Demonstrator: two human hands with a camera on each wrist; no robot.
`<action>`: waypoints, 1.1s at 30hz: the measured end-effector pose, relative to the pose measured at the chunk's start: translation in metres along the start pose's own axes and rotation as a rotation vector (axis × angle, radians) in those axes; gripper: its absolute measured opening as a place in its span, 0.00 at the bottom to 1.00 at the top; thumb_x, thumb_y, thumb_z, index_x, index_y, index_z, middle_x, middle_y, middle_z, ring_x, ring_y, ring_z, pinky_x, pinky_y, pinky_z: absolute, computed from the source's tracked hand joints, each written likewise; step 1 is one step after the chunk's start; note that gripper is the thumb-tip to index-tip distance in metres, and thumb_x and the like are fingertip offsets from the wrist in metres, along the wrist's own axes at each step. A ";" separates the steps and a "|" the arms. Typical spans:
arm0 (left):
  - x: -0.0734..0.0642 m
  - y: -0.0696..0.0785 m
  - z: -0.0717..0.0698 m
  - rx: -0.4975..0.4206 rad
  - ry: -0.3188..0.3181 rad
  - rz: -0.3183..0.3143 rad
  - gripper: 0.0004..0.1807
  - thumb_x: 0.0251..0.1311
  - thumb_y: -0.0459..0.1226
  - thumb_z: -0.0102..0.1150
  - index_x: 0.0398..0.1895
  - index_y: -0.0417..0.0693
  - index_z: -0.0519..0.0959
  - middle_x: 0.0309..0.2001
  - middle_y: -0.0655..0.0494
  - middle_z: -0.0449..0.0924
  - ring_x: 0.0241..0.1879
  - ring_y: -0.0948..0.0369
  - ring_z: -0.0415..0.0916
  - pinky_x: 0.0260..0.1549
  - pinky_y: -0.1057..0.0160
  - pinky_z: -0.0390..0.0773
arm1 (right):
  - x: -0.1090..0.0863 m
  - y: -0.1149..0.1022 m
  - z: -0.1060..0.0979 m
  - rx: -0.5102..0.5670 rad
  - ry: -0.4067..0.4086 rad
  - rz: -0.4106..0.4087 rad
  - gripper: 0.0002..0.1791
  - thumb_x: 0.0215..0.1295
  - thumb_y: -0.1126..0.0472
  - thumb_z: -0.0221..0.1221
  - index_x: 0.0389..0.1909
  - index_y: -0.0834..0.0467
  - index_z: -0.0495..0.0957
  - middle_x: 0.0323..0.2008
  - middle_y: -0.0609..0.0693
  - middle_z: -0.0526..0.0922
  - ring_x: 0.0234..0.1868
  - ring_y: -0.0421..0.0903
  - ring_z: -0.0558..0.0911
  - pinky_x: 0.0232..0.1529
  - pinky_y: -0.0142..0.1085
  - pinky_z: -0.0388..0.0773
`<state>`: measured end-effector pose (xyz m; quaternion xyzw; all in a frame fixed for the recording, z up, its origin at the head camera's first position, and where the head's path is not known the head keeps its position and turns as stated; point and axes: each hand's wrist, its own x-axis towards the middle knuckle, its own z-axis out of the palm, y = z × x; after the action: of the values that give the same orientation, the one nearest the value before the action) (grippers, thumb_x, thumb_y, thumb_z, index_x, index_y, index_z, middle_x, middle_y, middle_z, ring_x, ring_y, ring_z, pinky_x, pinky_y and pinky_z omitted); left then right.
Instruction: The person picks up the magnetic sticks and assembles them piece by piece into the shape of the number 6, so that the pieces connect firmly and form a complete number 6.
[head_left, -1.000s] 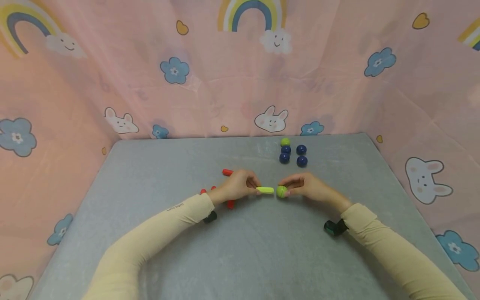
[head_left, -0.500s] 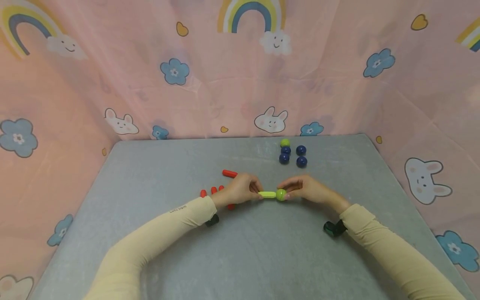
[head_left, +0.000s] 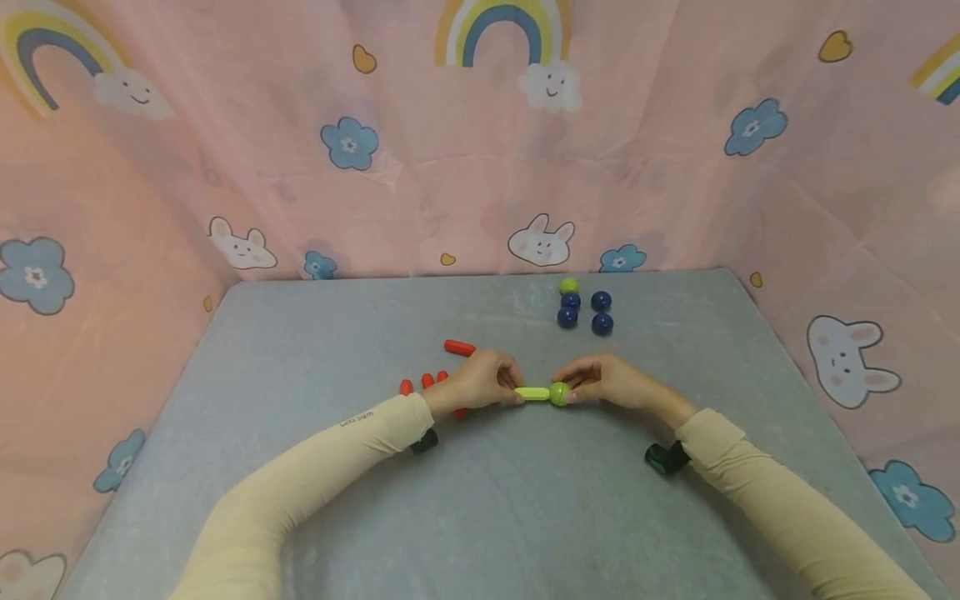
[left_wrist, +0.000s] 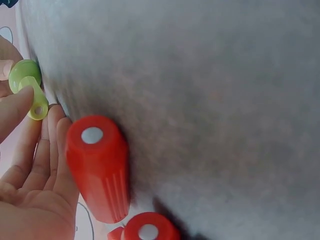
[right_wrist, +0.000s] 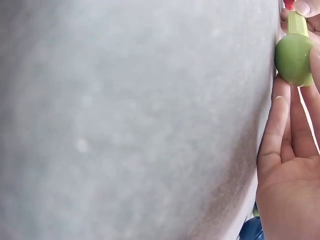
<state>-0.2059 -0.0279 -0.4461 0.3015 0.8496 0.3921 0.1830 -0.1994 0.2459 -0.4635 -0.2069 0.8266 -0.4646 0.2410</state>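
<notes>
Between thumb and fingertips, my left hand [head_left: 480, 379] pinches a yellow-green magnetic rod [head_left: 532, 393] with a pale disc in its end, seen in the left wrist view. My right hand [head_left: 618, 382] grips a green ball [head_left: 558, 394] with a seam around it. The rod's right end meets the ball, and the two lie in one line low over the table. In the right wrist view the ball [right_wrist: 294, 60] sits between thumb and fingers, with the rod [right_wrist: 297, 24] pointing away from it.
Several red rods [head_left: 459, 347] lie around and partly behind my left wrist; one red rod [left_wrist: 100, 175] stands out large in the left wrist view. At the back of the grey table [head_left: 480, 517] are several dark blue balls [head_left: 567, 317] and another green ball [head_left: 569, 286].
A gap between the yellow-green rod and the green ball has closed, and they now join end to end. Both hands have come slightly nearer to me.
</notes>
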 end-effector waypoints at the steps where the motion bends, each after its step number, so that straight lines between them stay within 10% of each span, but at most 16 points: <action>1: 0.000 0.000 0.000 -0.002 -0.002 -0.002 0.08 0.51 0.32 0.74 0.35 0.43 0.85 0.35 0.50 0.87 0.31 0.68 0.81 0.32 0.75 0.81 | 0.000 0.000 0.000 0.004 0.000 0.002 0.22 0.62 0.58 0.67 0.56 0.60 0.80 0.51 0.55 0.86 0.48 0.37 0.84 0.48 0.27 0.81; 33: 0.002 -0.006 -0.001 -0.060 -0.007 -0.045 0.09 0.52 0.34 0.74 0.36 0.42 0.86 0.36 0.48 0.88 0.32 0.70 0.81 0.31 0.74 0.81 | 0.002 -0.001 0.001 0.063 -0.021 0.037 0.22 0.62 0.59 0.67 0.57 0.62 0.79 0.52 0.59 0.84 0.48 0.38 0.83 0.49 0.28 0.80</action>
<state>-0.2099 -0.0303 -0.4503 0.2781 0.8433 0.4123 0.2040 -0.2002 0.2438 -0.4635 -0.1891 0.8127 -0.4835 0.2646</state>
